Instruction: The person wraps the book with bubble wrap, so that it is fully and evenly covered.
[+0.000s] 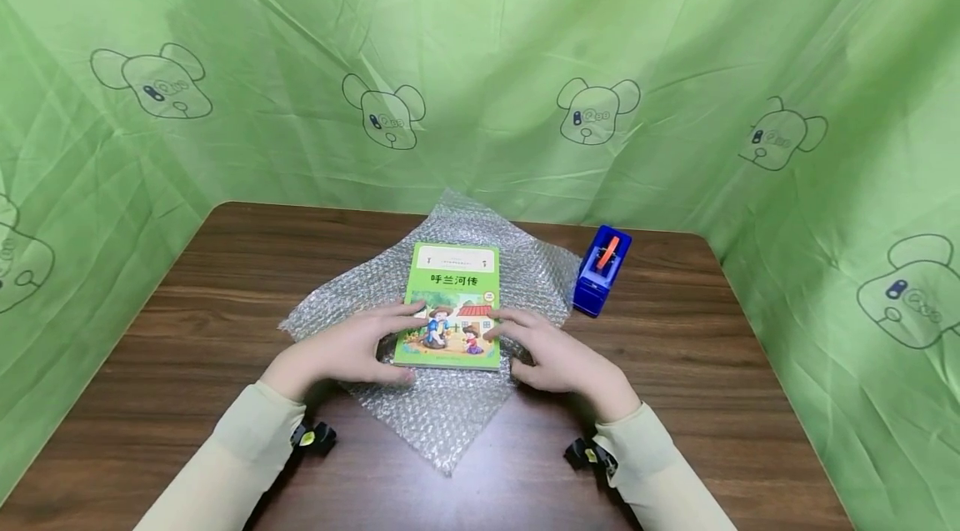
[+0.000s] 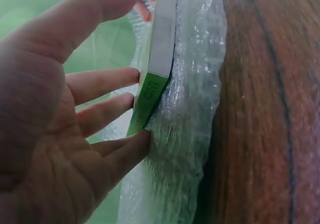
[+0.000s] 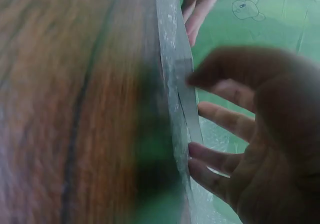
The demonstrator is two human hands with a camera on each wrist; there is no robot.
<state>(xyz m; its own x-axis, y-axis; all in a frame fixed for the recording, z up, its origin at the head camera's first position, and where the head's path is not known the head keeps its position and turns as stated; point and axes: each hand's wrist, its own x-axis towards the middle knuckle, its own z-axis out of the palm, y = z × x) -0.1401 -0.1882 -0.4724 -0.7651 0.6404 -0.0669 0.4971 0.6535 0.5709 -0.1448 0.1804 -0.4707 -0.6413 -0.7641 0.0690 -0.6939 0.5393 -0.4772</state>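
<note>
A green paperback book (image 1: 456, 283) with a cartoon cover lies face up on a sheet of bubble wrap (image 1: 442, 423), turned so a corner points at the person. The left hand (image 1: 348, 349) rests at the book's left side, fingertips on its edge; in the left wrist view they touch the green spine (image 2: 149, 95), thumb held apart. At the other side is the right hand (image 1: 557, 354), its fingertips at the cover's right edge. The right wrist view shows those fingers spread along the pale page edge (image 3: 188, 101). Both hands' fingers are loosely bent, not curled round the book.
A blue tape dispenser (image 1: 600, 273) with an orange part stands right of the bubble wrap, close to its corner. Everything lies on a dark wooden table (image 1: 675, 331). Green cloth (image 1: 480, 14) with bear-head drawings hangs behind and at both sides.
</note>
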